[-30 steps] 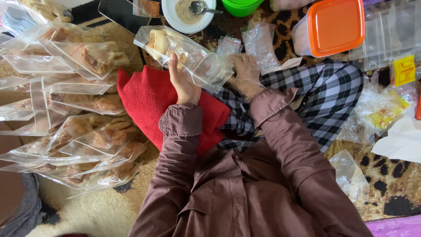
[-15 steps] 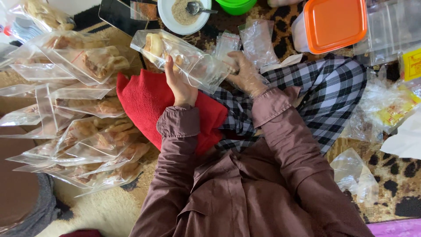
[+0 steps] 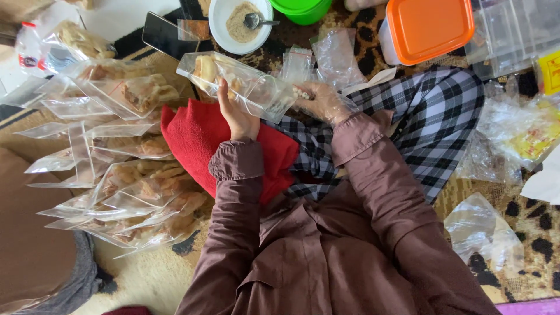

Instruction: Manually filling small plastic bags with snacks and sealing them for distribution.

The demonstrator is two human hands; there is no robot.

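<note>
My left hand (image 3: 236,114) holds a clear plastic bag (image 3: 242,81) with pale fried snack pieces inside, gripping it from below near its middle. My right hand (image 3: 322,102), covered by a thin plastic glove, pinches a small packet at the bag's open end on the right. Both hands hover above a red towel (image 3: 198,140) lying over my lap, beside my black-and-white checked trousers (image 3: 431,116).
Several filled clear snack bags (image 3: 128,169) are piled at the left. A white bowl with brown powder and a spoon (image 3: 239,20), a green tub (image 3: 303,9), an orange-lidded container (image 3: 429,26), a phone (image 3: 163,35) and loose empty bags (image 3: 484,233) surround me on a leopard-print mat.
My right hand rose from my lap to the bag's open end with a small packet. The bag in my left hand shifted slightly; the view drifted.
</note>
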